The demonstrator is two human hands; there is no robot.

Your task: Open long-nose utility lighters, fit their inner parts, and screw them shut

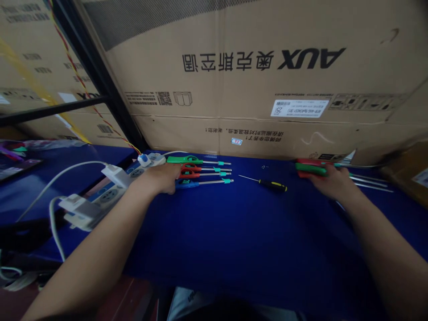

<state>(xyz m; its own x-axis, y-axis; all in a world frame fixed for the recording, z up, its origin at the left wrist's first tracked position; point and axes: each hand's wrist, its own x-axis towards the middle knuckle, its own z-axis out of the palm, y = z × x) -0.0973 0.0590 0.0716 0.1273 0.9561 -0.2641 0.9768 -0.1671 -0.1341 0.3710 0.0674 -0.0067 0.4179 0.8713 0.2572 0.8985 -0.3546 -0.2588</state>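
Observation:
On the blue tabletop, several long-necked gas lighters lie side by side at the left: a green lighter, red ones and a blue lighter, metal necks pointing right with green tape near the tips. My left hand is closed over the rear ends of their handles, its fingertips partly hidden. At the right, my right hand grips a bunch of lighters with red and green handles, their metal necks pointing right. Between the hands lies a thin screwdriver with a black and yellow handle, touched by neither.
A large cardboard box stands along the table's back edge, with another box at the right. Left of my left hand, a white power strip carries plugs and cables near a black metal frame.

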